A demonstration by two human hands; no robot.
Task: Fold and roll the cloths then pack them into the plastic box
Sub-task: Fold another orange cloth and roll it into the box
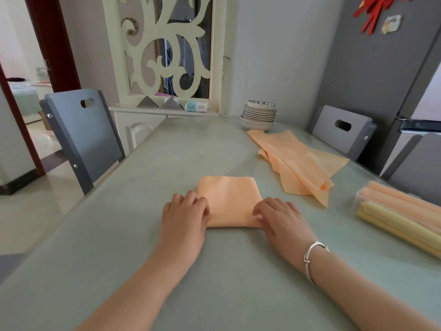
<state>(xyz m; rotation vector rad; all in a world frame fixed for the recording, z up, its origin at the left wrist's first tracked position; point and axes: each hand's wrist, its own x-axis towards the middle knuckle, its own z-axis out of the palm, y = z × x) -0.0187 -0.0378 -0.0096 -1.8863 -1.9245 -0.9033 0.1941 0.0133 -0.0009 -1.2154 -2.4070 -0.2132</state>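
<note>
Here the person is pressing a folded orange cloth (229, 201) flat on the pale green surface (167, 163), directly in front of them. The left hand (185, 217) is lying palm down with fingers together on the cloth's left edge, and the right hand (279, 216) is doing the same on the right edge, its fingertips curling onto the near corner; neither is pinching or gripping anything. The near edge looks like the fold, so the roll is probably about to begin from there. To do it well, both hands should be tucking that near edge over evenly, keeping the sides aligned so the roll is not coning, and pushing away with steady, equal pressure. Loose layers at the far edge could be slipping apart, so a tight first turn matters. Further right, unfolded orange cloths (298, 161) are waiting, and the plastic box (358, 201) at the right edge is already holding orange and yellow rolls (401, 218) laid side by side.
</note>
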